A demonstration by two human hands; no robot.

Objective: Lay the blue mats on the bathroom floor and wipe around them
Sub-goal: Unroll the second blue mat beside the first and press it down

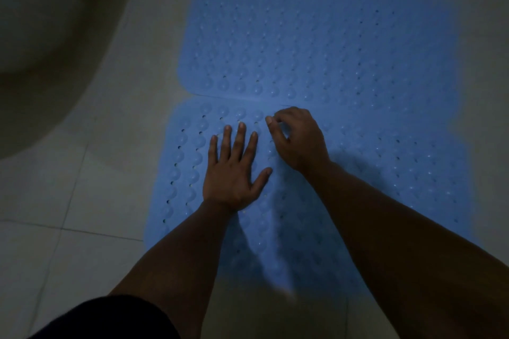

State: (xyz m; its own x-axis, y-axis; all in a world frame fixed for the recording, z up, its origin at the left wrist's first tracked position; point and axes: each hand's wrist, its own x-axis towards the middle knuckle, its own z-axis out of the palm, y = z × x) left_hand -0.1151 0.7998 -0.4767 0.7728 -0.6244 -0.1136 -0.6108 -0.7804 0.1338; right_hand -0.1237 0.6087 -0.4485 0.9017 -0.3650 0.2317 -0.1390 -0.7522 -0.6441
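Head view, dim light. Two blue mats lie flat on the tile floor (91,195), edge to edge: far mat (316,41) and near mat (371,173), seam running left-right just beyond the hands. Both mats show rows of round bumps w/ small holes.

Left hand (234,170): fingers straight and spread, palm down, pressing flat on near mat, left of centre. Holds nothing.

Right hand (297,137): just right of left hand, close to the seam; fingers curled, thumb and forefinger tips drawn together over near mat's far edge. Whether they actually pinch the mat or only touch it: cannot tell, too dark.

Both forearms reach in from the near side, bare. Dark fabric (110,319) at near-left corner, prob. clothing.

Far left: large pale curved fixture (49,30), blurred; type cannot be told. Floor = pale tiles w/ thin grout lines, seen left and right of mats.
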